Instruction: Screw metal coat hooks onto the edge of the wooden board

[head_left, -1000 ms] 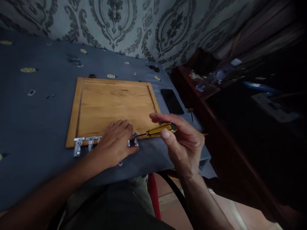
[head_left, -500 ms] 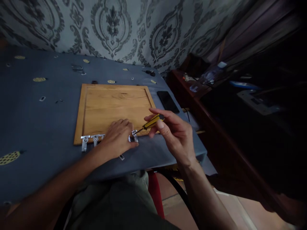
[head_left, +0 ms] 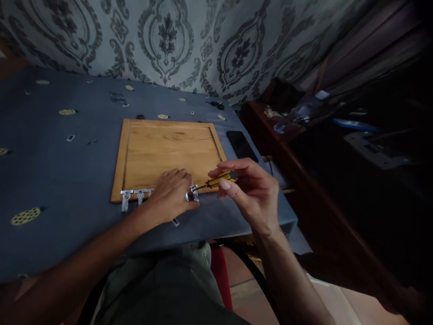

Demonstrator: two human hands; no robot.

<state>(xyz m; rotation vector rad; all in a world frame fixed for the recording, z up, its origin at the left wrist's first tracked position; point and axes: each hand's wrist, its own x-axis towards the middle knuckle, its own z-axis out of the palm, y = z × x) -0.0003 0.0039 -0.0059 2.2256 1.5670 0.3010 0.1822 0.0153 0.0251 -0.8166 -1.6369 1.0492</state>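
Left hand [head_left: 171, 195] lies flat on the near edge of the board [head_left: 165, 149], fingers curled against a bracket [head_left: 193, 194]. Right hand [head_left: 252, 192] pinches a screwdriver [head_left: 219, 180], tip at that bracket. Risk: the tip may slip off the screw and jab the left fingers, since they sit just beside it; the bracket may shift if pressure eases. Count: one board, one screwdriver, one phone [head_left: 241, 145], at least three brackets visible, others hidden by the hand.

Dim, murky, right side near-black
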